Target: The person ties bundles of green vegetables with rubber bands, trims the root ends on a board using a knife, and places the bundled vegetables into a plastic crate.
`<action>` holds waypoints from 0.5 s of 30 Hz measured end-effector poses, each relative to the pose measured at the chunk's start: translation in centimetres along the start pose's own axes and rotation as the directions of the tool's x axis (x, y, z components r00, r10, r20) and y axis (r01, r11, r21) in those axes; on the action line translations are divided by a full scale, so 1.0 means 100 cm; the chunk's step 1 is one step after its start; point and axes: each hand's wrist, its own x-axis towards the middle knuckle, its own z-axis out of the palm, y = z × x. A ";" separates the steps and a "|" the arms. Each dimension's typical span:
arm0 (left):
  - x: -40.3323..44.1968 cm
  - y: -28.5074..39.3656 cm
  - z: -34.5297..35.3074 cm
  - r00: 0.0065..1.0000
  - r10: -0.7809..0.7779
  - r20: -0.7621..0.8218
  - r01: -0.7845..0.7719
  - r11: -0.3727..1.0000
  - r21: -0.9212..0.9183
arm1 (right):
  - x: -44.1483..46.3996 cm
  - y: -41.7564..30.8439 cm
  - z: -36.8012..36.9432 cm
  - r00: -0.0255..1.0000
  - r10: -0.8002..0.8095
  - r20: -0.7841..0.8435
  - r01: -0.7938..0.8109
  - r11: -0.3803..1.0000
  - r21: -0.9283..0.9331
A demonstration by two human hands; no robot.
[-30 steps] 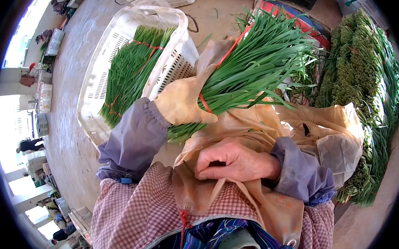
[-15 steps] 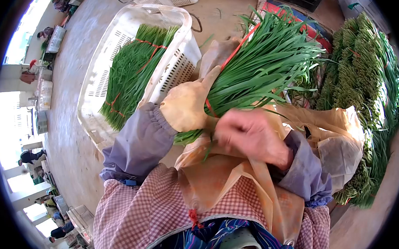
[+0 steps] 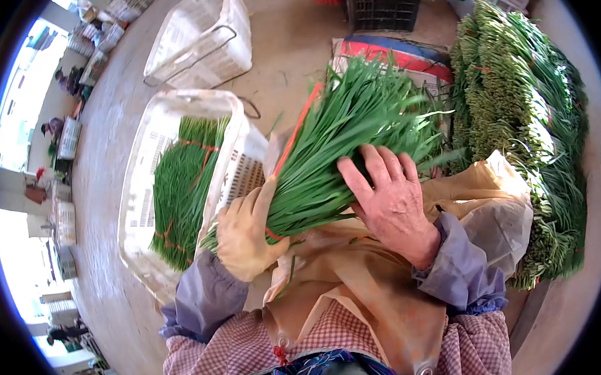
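A large bunch of long green leafy stalks [image 3: 339, 145] lies across my lap, with a red band around it near the stalk end. My left hand [image 3: 245, 233], in a pale tan glove, is wrapped round the banded end. Bare, my right hand [image 3: 392, 203] rests on the leaves with its fingers spread, and its fingertips touch the bunch. Just left of the bunch, a white plastic crate [image 3: 136, 188] holds green bundles [image 3: 186, 186] tied with red bands.
Another white crate [image 3: 203, 41] with a wire handle stands farther ahead. A tall pile of green bundles [image 3: 512, 111] is on the right. Beyond the bunch are a red and blue sack [image 3: 395, 56] and a black crate [image 3: 383, 13]. Other people are at the far left.
My right hand has moved from beside my left glove up and right onto the leaves, and its fingers have spread. The view has shifted, showing more of the far crate.
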 end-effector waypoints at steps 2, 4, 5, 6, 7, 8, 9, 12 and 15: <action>-0.002 -0.002 0.004 0.999 0.016 -0.043 -0.011 0.994 0.106 | -0.014 0.020 0.016 0.988 0.098 0.120 -0.097 0.995 -0.017; -0.005 -0.008 0.017 0.999 -0.005 -0.038 0.012 0.982 0.188 | -0.035 0.047 0.042 0.972 0.185 0.147 -0.181 0.983 -0.042; -0.007 -0.006 0.022 0.999 -0.042 -0.013 0.043 0.977 0.208 | -0.044 0.065 0.053 0.968 0.219 0.122 -0.212 0.975 -0.069; -0.008 -0.004 0.026 0.998 -0.051 -0.027 0.055 0.974 0.219 | -0.054 0.086 0.055 0.979 0.198 0.040 -0.190 0.971 -0.145; -0.010 -0.002 0.030 0.997 -0.061 -0.043 0.069 0.971 0.229 | -0.058 0.100 0.045 0.959 0.283 -0.018 -0.283 0.949 -0.137; -0.011 0.001 0.033 0.996 -0.071 -0.058 0.082 0.968 0.236 | -0.051 0.109 0.027 0.921 0.365 -0.140 -0.381 0.917 -0.117; -0.012 0.003 0.034 0.996 -0.040 -0.076 0.057 0.970 0.235 | -0.059 0.134 0.026 0.889 0.424 -0.171 -0.447 0.886 -0.126; -0.011 0.011 0.037 0.997 -0.038 -0.070 0.058 0.949 0.311 | -0.070 0.170 -0.004 0.710 0.621 -0.333 -0.576 0.784 0.232; -0.010 0.011 0.040 0.994 0.053 -0.094 -0.031 0.976 0.215 | -0.058 0.144 -0.036 0.583 0.735 -0.345 -0.478 0.654 0.586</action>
